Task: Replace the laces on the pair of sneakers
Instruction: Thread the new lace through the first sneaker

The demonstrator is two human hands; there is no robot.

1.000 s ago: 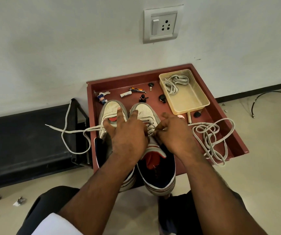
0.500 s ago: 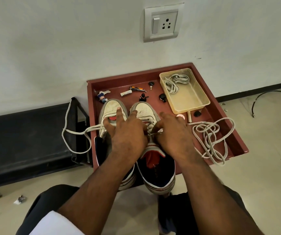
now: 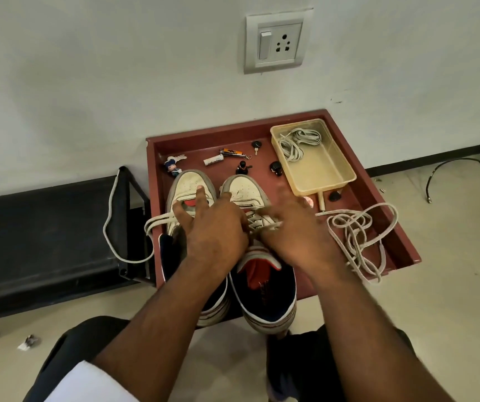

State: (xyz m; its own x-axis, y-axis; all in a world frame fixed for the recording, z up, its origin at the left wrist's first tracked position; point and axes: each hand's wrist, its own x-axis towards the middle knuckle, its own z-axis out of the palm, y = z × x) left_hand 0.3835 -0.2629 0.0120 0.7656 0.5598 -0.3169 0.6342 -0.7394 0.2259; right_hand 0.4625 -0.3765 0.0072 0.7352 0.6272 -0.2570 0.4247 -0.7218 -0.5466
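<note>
A: status on the sneakers?

B: both sit side by side in the red tray [image 3: 389, 227], toes to the wall. left sneaker [image 3: 188, 187] and right sneaker [image 3: 246, 190] show only toe caps and heels; the middles are hidden under the hands

A: grips?

B: left hand [image 3: 215, 230] lies across both shoes, fingers spread and straight, tips on the toe caps. nothing clasped as far as I can see. right hand [image 3: 293, 236] is motion-blurred at the fingers, over the right sneaker's eyelets. a lace strand [image 3: 264, 226] runs between the two hands, but can't tell whether the right grip pinches it or is released

A: loose laces?

B: one pale lace [image 3: 111, 224] trails out left of the left grip, looping over the tray edge and the black frame [image 3: 124, 216]; where it joins the shoe is covered. a tangled lace pile [image 3: 357, 233] lies right of the right grip, its near loop hanging off the tray lip. another coil [image 3: 296, 142] sits in the beige tub [image 3: 328, 181] beyond the right grip

A: rest?

B: small bits beyond the toes, keychain figure [image 3: 172, 166], nail clipper [image 3: 233, 153], too small to read further
</note>
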